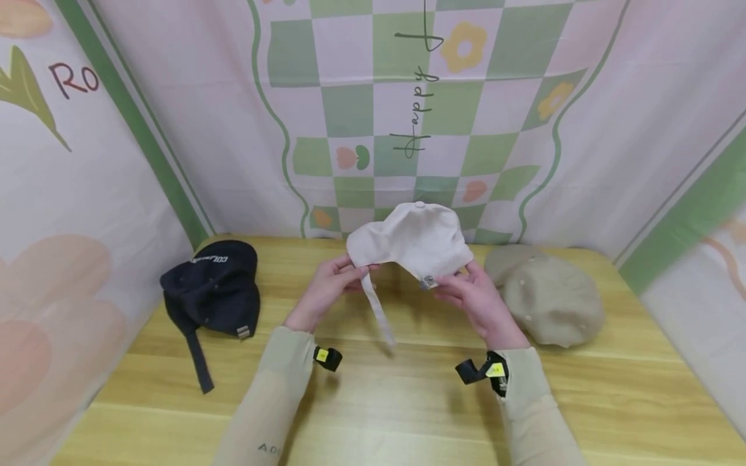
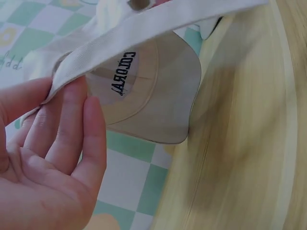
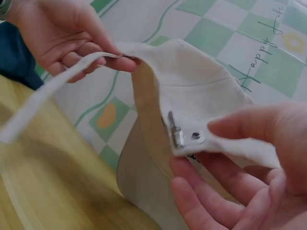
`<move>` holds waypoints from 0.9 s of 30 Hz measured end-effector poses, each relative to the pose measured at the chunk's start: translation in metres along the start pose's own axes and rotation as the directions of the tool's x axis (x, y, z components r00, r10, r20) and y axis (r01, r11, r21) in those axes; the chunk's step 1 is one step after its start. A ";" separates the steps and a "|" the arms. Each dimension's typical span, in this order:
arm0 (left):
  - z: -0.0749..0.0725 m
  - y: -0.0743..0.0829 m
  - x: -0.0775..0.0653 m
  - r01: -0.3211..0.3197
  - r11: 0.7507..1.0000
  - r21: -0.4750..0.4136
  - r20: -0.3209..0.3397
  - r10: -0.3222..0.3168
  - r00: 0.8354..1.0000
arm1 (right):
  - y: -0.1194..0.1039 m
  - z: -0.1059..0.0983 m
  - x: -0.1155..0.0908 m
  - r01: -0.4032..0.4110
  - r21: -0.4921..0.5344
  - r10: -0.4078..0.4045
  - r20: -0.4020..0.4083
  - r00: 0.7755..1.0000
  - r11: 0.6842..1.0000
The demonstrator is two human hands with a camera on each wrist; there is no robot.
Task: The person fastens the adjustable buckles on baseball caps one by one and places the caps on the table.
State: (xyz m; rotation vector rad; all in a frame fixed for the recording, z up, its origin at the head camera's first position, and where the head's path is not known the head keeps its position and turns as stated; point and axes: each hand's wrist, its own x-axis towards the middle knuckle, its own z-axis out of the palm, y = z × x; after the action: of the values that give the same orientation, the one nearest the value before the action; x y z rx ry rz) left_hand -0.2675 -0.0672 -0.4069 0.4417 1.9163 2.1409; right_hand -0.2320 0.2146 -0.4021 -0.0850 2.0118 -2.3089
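A white baseball cap (image 1: pixel 416 236) is held up above the table between both hands, its back opening toward me. My left hand (image 1: pixel 329 288) pinches the cap's edge where the loose strap (image 1: pixel 377 307) begins; the strap hangs free below. With thumb and fingers my right hand (image 1: pixel 474 301) pinches the other back edge, beside the metal buckle (image 3: pixel 177 136) and a small eyelet (image 3: pixel 195 136). Dark lettering (image 2: pixel 125 73) shows inside the cap in the left wrist view, with the brim (image 2: pixel 177 91) beyond it.
A black cap (image 1: pixel 212 288) with its strap undone lies on the wooden table (image 1: pixel 396 408) to the left. To the right rests a beige cap (image 1: pixel 548 298), close by my right hand. A patterned cloth (image 1: pixel 344 110) hangs behind the table's back edge.
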 end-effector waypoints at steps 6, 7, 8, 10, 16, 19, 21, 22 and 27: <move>0.002 0.001 0.001 -0.011 1.000 0.002 -0.008 0.011 1.000 | 0.002 0.000 0.000 -0.005 -0.023 0.005 -0.002 1.000 1.000; 0.002 0.002 0.001 -0.012 1.000 0.009 -0.009 0.012 1.000 | 0.002 0.001 0.000 -0.009 -0.019 0.008 -0.018 1.000 1.000; 0.002 0.002 0.001 -0.010 1.000 0.019 -0.013 0.011 1.000 | 0.002 0.001 0.000 -0.011 -0.010 0.011 -0.040 0.999 1.000; 0.003 0.002 0.001 -0.010 0.999 0.032 -0.024 0.011 1.000 | 0.002 0.003 0.001 -0.011 0.009 0.012 -0.098 0.995 1.000; 0.005 0.002 0.001 -0.016 0.999 0.035 -0.053 0.017 0.998 | 0.004 0.008 0.002 0.050 0.046 -0.036 -0.279 0.960 0.998; 0.006 0.002 0.002 -0.017 0.999 0.033 -0.063 0.019 0.998 | 0.006 0.009 0.003 0.109 0.062 -0.084 -0.309 0.947 0.992; 0.007 0.002 0.002 -0.018 0.999 0.035 -0.069 0.021 0.997 | 0.008 0.010 0.002 0.151 0.055 -0.127 -0.301 0.945 0.987; 0.007 0.002 0.002 -0.018 0.999 0.034 -0.074 0.021 0.997 | 0.009 0.010 0.002 0.168 0.050 -0.147 -0.288 0.946 0.985; 0.009 0.003 0.001 -0.027 0.999 0.029 -0.070 0.029 0.997 | 0.011 0.009 0.001 0.206 0.002 -0.201 -0.193 0.960 0.979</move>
State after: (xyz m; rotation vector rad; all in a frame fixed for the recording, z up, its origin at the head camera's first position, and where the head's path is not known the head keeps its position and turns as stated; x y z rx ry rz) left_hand -0.2645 -0.0588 -0.4028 0.4054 1.9910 2.1777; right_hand -0.2315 0.2040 -0.4114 -0.0742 2.1591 -2.5539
